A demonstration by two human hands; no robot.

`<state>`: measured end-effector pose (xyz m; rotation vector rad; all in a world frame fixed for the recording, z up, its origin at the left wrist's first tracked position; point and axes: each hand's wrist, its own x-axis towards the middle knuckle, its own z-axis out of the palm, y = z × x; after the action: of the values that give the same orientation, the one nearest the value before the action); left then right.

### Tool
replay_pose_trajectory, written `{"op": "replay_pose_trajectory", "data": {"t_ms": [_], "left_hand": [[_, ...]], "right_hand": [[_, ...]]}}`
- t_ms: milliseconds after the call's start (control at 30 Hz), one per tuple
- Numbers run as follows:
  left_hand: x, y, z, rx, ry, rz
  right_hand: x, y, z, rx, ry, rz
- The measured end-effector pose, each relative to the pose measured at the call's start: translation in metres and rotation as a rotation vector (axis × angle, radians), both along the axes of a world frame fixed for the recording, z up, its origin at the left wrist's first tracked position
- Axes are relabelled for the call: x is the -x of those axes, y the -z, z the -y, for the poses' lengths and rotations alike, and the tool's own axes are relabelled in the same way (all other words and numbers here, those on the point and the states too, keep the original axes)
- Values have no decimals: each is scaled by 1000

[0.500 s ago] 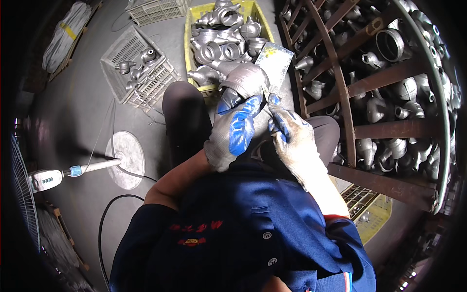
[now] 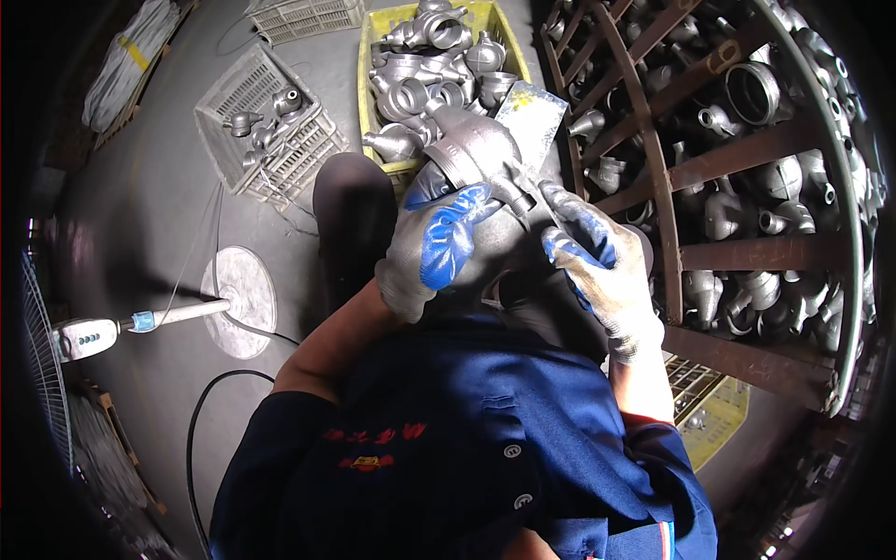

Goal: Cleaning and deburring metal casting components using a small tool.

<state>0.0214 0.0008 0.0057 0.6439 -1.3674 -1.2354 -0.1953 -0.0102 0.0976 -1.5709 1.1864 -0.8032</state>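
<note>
My left hand [image 2: 439, 245], in a grey glove with a blue coated palm, grips a grey cast-metal valve body [image 2: 478, 147] by its wide round mouth. The casting is tilted, with its rounded body up and a short side neck toward my right hand. My right hand [image 2: 602, 261], in a similar soiled glove, is just right of that neck, with thumb and fingers curled. A thin, pale, strip-like tool [image 2: 549, 207] shows between its fingers; its exact kind is not clear. Beyond the casting lies a yellow crate [image 2: 366, 93] heaped with similar castings.
A grey crate [image 2: 217, 154] with a few castings stands at left. At right, a rusty metal cage [image 2: 658, 177] is packed with castings. A pale board [image 2: 534, 126] leans by the yellow crate. A fan's round base [image 2: 245, 327] and a black cable [image 2: 198, 411] are on the left floor.
The casting has turned in my left hand, so its side neck now shows on the right. My right hand has drawn away to the right and slightly down, off the casting.
</note>
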Motion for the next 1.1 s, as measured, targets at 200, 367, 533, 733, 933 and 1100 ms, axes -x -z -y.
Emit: {"op": "replay_pose_trajectory", "data": {"t_ms": [200, 367, 533, 733, 933, 1100], "left_hand": [[9, -27, 1, -421, 86, -505], [7, -19, 5, -343, 54, -332], [7, -20, 6, -251, 57, -270], [16, -38, 4, -224, -73, -57], [14, -39, 4, -83, -128, -51], [19, -34, 10, -319, -14, -315]], "right_hand": [[-1, 9, 7, 108, -34, -53], [0, 1, 5, 151, -71, -205], [6, 1, 6, 191, -159, -344], [5, 9, 10, 298, -90, -205], [11, 10, 7, 203, -137, -245], [6, 7, 6, 207, -113, -192]]}}
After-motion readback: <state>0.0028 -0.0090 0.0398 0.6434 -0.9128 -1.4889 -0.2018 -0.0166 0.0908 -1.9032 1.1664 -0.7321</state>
